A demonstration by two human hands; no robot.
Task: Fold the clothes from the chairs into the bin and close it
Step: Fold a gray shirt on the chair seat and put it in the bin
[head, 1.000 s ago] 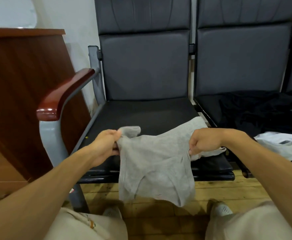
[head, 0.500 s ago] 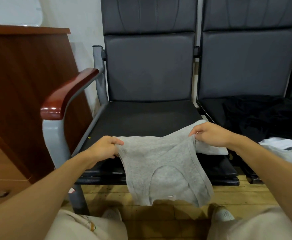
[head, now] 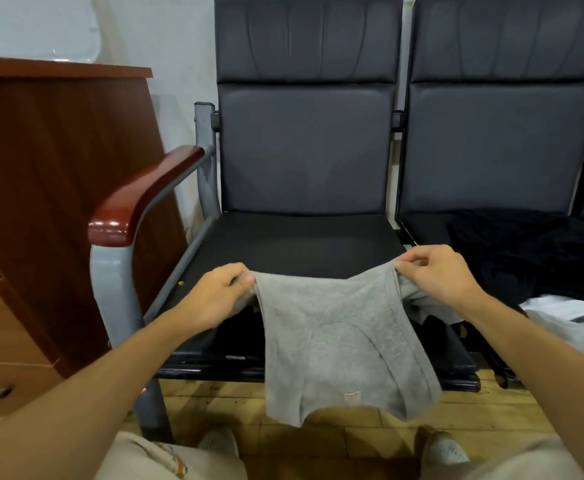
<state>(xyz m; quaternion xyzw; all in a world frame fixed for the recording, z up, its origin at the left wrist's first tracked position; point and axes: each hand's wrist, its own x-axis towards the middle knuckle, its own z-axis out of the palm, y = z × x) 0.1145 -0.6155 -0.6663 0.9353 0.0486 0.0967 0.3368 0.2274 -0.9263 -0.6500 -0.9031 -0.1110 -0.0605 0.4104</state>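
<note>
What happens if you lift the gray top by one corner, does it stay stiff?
Probably flops: the gray top sags between the left hand and right hand and hangs past the chair seat edge. Likely light too, since pinching fingers alone hold it up.

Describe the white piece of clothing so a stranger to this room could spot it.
Start at the right chair. A black garment is heaped on its seat, and the white garment lies in front of it, at the picture's right edge. It is white with a dark print, unlike the black heap behind it and the grey garment at the left chair.
</note>
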